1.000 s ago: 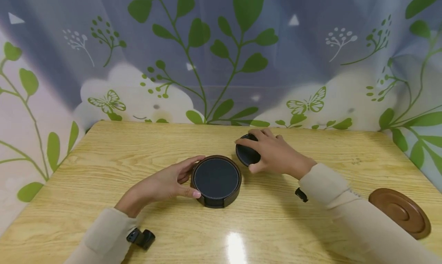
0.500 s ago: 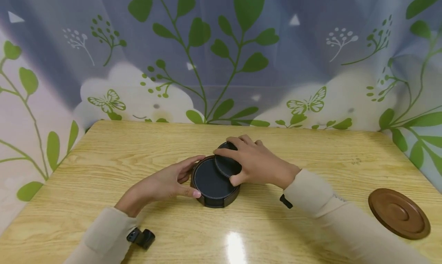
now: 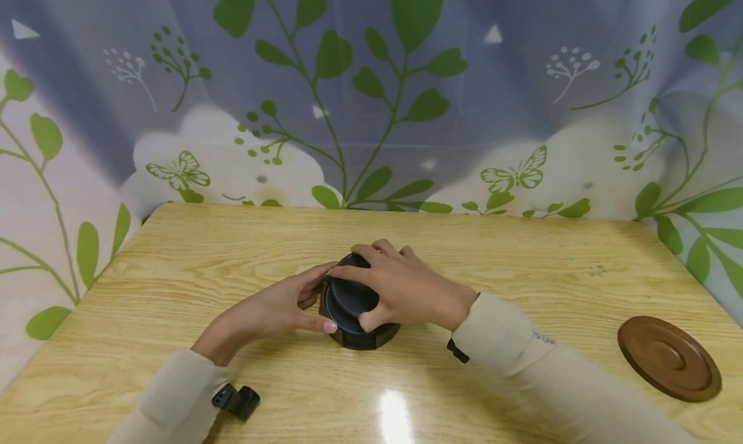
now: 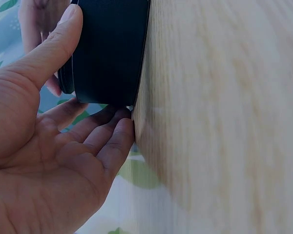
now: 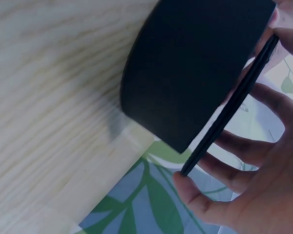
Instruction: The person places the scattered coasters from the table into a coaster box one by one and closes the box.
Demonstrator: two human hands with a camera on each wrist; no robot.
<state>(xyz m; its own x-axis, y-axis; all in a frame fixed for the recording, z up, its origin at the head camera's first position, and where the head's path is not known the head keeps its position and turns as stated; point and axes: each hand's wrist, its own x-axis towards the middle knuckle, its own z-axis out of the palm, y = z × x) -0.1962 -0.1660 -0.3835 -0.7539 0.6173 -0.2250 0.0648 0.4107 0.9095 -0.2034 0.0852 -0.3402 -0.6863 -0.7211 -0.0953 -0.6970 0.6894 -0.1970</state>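
Observation:
A round black coaster [image 3: 351,294] with pale stitching is pinched at its rim by my right hand [image 3: 400,288], over the top of a round black coaster holder [image 3: 358,341]. In the right wrist view the coaster [image 5: 227,112] appears edge-on, slightly tilted and just apart from the holder [image 5: 195,68] along most of its edge. My left hand [image 3: 273,312] holds the holder's left side, thumb in front and fingers behind. From the left wrist view, the holder [image 4: 110,53] stands upright on the table. My right hand hides part of the coaster.
A brown round saucer-like disc [image 3: 669,359] with a raised ring lies on the wooden table [image 3: 232,237] at the right. Behind the table hangs a leaf-patterned curtain [image 3: 371,121]. Both wrists carry small black devices.
My right hand has carried the coaster leftward, from right of the holder to over its top. The left hand has stayed on the holder.

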